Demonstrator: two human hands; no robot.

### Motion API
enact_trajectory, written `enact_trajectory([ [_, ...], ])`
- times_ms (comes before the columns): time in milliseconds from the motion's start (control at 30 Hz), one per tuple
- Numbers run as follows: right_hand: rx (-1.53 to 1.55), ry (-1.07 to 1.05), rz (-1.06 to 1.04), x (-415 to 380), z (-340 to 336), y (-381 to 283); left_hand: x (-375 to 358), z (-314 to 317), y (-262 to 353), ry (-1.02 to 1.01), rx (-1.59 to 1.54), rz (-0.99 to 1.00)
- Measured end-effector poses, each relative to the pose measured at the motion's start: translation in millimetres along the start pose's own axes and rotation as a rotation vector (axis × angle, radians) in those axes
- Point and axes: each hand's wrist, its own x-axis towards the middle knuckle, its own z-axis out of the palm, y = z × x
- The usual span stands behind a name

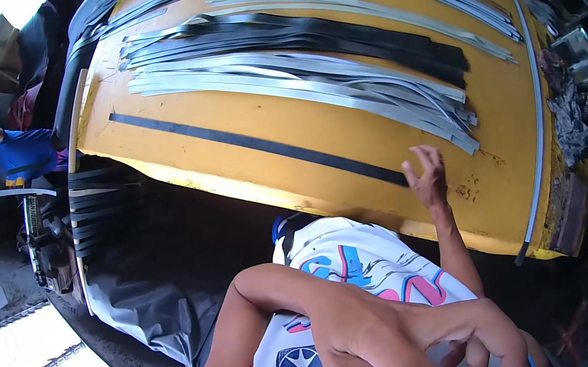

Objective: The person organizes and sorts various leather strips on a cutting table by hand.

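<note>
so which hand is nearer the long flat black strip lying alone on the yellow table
Right. The right hand is at the lower-right end of the black strip; the left hand is farther off, in front of the white patterned jersey.

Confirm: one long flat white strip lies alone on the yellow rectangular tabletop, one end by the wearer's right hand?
Colour is wrong: the head view shows the long flat strip is dark, near-black, not white. It does lie alone on the yellow rectangular tabletop, one end by the right hand.
</note>
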Motion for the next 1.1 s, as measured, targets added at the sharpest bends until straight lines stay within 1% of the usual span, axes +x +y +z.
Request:
enact_trajectory([
  [33, -0.002, -0.135, -0.049, -4, -5, -7, 15, 9, 4, 0.024, -0.014, 0.028],
  [67, -0.006, -0.136, -0.042, -11, -7, -3, 28, 27, 5, 0.295, -0.008, 0.110],
  [133, -0.123, -0.307, -0.132, -32, -2, 2, 47, 45, 24, 0.570, -0.002, 0.190],
  [167, -0.132, -0.323, -0.104, -43, 1, 12, 52, 45, 41, 0.645, -0.088, 0.207],
  [200, -0.126, -0.334, -0.109, -52, 4, 19, 51, 38, 48, 0.689, -0.131, 0.218],
  [233, -0.177, -0.284, -0.112, -60, 5, 25, 49, 31, 54, 0.733, -0.173, 0.232],
  [300, -0.251, -0.211, -0.112, -70, 5, 36, 31, -3, 40, 0.411, 0.207, 0.462],
  [400, -0.279, -0.205, -0.029, -78, -13, 38, -15, -80, 63, 0.171, 0.815, 0.244],
  [433, -0.272, -0.212, 0.011, -81, -22, 43, -40, -101, 76, 0.345, 1.121, 0.225],
  [467, -0.265, -0.220, 0.056, -86, -30, 50, -76, -135, 81, 0.520, 1.507, 0.079],
  [500, -0.272, -0.188, 0.101, -93, -38, 60, -114, -164, 90, 0.759, 1.846, -0.089],
  [533, -0.279, -0.152, 0.144, -97, -45, 74, -176, -207, 105, 0.816, 2.070, -0.185],
  [567, -0.322, -0.125, 0.191, -106, -55, 88, -237, -241, 119, 1.026, 1.928, -0.139],
  [600, -0.368, -0.088, 0.243, -112, -60, 97, -290, -263, 140, 1.182, 2.001, -0.141],
  [633, -0.522, -0.050, 0.350, -112, -63, 100, -341, -276, 168, 1.261, 2.168, -0.297],
  [667, -0.680, -0.021, 0.464, -116, -66, 95, -391, -288, 191, 1.282, 2.259, -0.312],
  [700, -0.772, 0.060, 0.537, -113, -60, 87, -428, -297, 210, 1.329, 2.348, -0.395],
  [733, -0.674, 0.137, 0.551, -116, -49, 98, -466, -306, 227, 1.232, 2.440, -0.515],
  [767, -0.660, 0.206, 0.543, -106, -31, 93, -494, -315, 237, 1.256, 2.398, -0.805],
  [800, -0.671, 0.217, 0.506, -91, -8, 78, -498, -313, 242, 1.261, 2.332, -1.085],
  [833, -0.728, 0.295, 0.399, -80, 30, 67, -502, -312, 246, 1.212, 2.269, -1.200],
  [867, -0.613, 0.301, 0.386, -57, 57, 37, -514, -315, 248, 1.151, 2.245, -1.270],
  [900, -0.498, 0.306, 0.374, -32, 83, 4, -525, -316, 247, 1.182, 2.172, -1.314],
  [933, -0.404, 0.267, 0.348, 0, 102, -42, -529, -313, 244, 1.220, 2.165, -1.303],
  [967, -0.375, 0.258, 0.263, 25, 122, -68, -534, -308, 243, 1.229, 2.173, -1.270],
  [1000, -0.254, 0.227, 0.241, 55, 129, -106, -536, -301, 242, 1.235, 2.191, -1.233],
  [1067, -0.212, 0.248, 0.190, 95, 159, -119, -545, -293, 244, 1.285, 2.163, -1.248],
  [1100, -0.238, 0.254, 0.186, 114, 166, -125, -554, -293, 246, 1.305, 2.160, -1.220],
])
